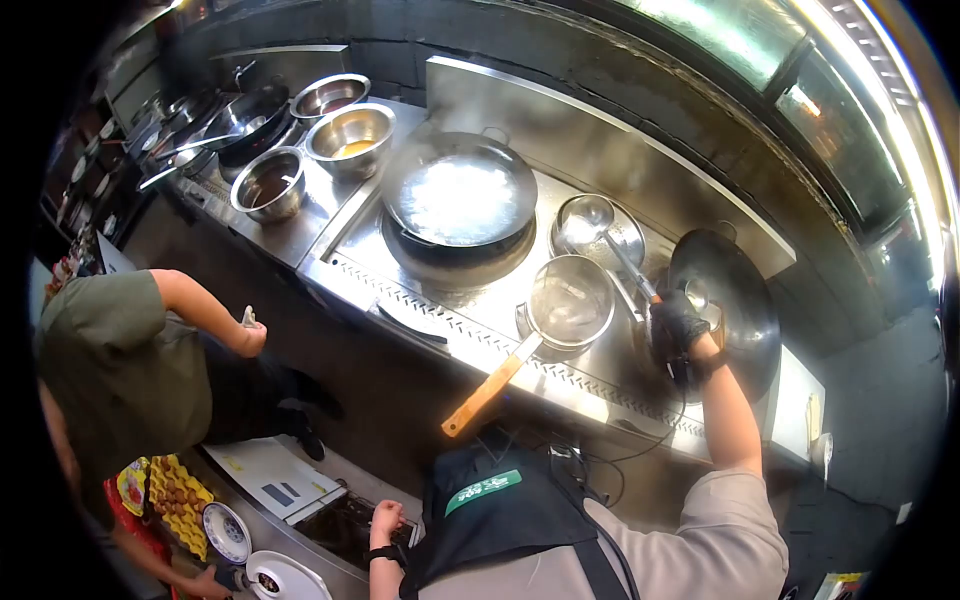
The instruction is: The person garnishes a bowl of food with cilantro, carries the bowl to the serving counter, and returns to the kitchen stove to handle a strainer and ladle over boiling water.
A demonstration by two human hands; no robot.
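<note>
My right hand (678,325), in a black glove, is closed round the handle end of a metal ladle (625,258). The ladle's bowl lies over a round metal dish at the back of the stove. Just left of that hand, a fine mesh strainer (570,300) with a wooden handle sits over a round pot. A dark wok (735,315) leans behind my right hand, with a small shiny round piece near the glove. Down by my apron, my left hand (388,517) is closed in a loose fist, with nothing visible in it.
A large steaming wok (460,190) sits on the burner. Several steel bowls (350,138) of liquid stand to its left. Another person (130,370) stands at left, near egg trays (180,505) and a white plate (287,575). A cable (650,450) hangs at the stove front.
</note>
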